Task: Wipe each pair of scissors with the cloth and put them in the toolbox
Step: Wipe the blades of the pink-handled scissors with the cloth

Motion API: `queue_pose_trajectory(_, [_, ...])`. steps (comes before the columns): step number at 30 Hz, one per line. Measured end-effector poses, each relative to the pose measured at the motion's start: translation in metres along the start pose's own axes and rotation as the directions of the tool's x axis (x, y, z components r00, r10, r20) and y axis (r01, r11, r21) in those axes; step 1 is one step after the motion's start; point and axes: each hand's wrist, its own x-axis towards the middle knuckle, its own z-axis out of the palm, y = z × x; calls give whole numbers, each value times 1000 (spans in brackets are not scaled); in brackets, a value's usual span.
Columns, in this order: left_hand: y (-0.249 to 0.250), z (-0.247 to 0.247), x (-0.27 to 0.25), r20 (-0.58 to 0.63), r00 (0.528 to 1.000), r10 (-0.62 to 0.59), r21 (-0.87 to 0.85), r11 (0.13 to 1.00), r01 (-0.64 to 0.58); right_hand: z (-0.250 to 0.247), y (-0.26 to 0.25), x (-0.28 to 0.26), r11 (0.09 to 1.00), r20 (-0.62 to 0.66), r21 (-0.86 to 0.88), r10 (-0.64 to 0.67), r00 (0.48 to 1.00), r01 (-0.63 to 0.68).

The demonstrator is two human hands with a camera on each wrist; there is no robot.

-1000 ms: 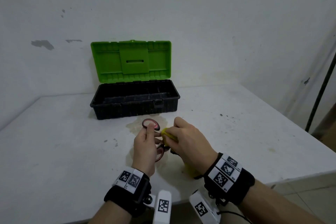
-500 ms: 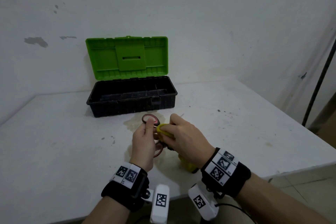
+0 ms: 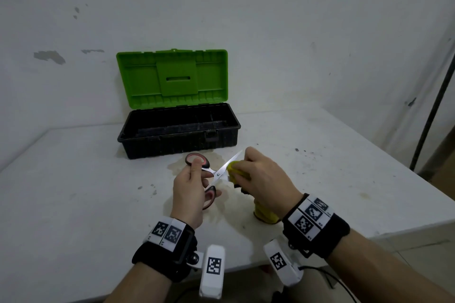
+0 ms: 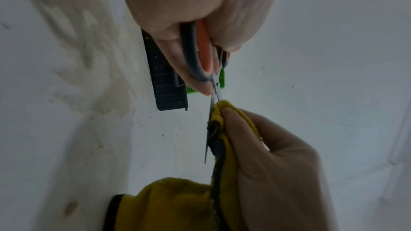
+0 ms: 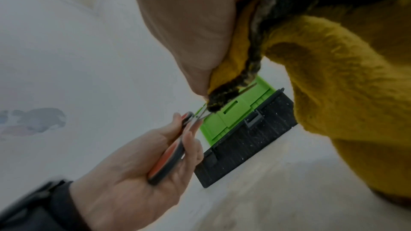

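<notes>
The person's left hand [image 3: 188, 188] grips the scissors [image 3: 213, 176] by their dark, red-lined handles, thumb over the far loop and fingers curled round the near one. The scissors are held above the bench [image 3: 73, 192], blades parted. The right hand [image 3: 264, 177] is closed round a bunched yellow cloth [image 3: 235, 171], thumb and fingers pinching it onto one blade; a tail of the cloth hangs from the heel of the hand toward the bench. In the left wrist view the fold of cloth sits part-way along the blade, the bare tip showing beyond it.

The free blade's long axis runs from the pivot out toward about 1 o'clock, its tip pointing at the right end of the toolbox [image 3: 178, 136]. The toolbox stands open at 12 o'clock from both hands, near but apart from them, its green lid [image 3: 172, 79] upright against the wall and its black tray showing nothing inside that can be made out.

The wipe appears to be under way, with the drop-in still to come. Since the left hand holds the handles and lies closer to the middle of the toolbox, it seems the natural one to carry the scissors forward, turning them so their length lies along the tray's long side, 9 to 3 o'clock.
</notes>
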Motion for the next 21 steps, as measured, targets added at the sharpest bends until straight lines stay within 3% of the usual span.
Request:
queue_pose_trajectory(4, [-1, 4, 0, 35, 999, 5, -7, 1000, -5, 6, -17, -2, 996, -4, 5, -93, 996, 93])
queue_pose_trajectory(6, [-2, 6, 0, 50, 999, 11, 13, 1000, -11, 11, -21, -3, 997, 18, 9, -78, 997, 78])
queue_pose_trajectory(11, [-4, 3, 2, 12, 1000, 14, -17, 1000, -14, 8, -10, 4, 999, -68, -25, 35, 997, -37])
queue_pose_trajectory(13, [-6, 4, 1, 29, 1000, 12, -13, 1000, -12, 5, -12, 6, 1000, -87, -8, 8, 996, -9])
queue_pose_trajectory(17, [-7, 7, -2, 115, 992, 46, -35, 999, -42, 9, -24, 6, 996, -17, -13, -84, 996, 84])
queue_pose_trajectory(21, [-10, 6, -3, 93, 993, 66, -11, 998, -65, 12, -23, 5, 997, 30, -24, -76, 997, 77])
